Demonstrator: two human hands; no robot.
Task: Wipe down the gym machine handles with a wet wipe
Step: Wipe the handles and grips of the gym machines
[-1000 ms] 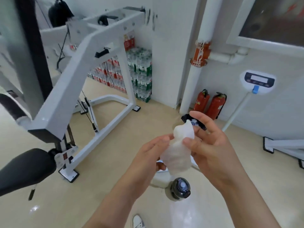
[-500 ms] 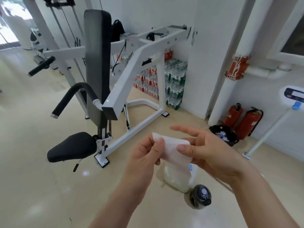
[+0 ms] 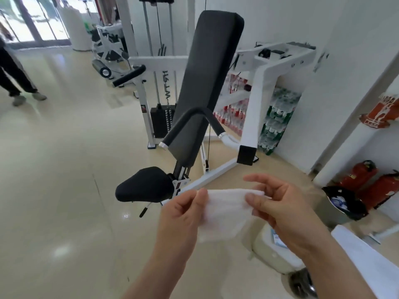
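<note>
A white wet wipe [image 3: 224, 212] is stretched flat between my two hands, low in the middle of the view. My left hand [image 3: 181, 216] pinches its left edge and my right hand [image 3: 280, 210] pinches its right edge with thumb and fingers. Ahead stands a white gym machine [image 3: 257, 104] with a tall black back pad [image 3: 205, 83] and a black seat [image 3: 144, 184]. Its near handle [image 3: 183, 124] is a bent bar in black foam in front of the back pad. A second black handle [image 3: 129, 76] sticks out at the far left. Neither hand touches the machine.
Two red fire extinguishers [image 3: 371, 184] and a black-lined bin [image 3: 343, 206] stand by the right wall. Stacked bottled water packs [image 3: 276, 117] sit behind the frame. A white container [image 3: 274, 251] is on the floor under my right hand. A person's legs [image 3: 15, 78] show far left.
The view has swung left and the machine's seat and back pad now stand straight ahead. The wipe, bunched before, is pulled out flat between my hands.
</note>
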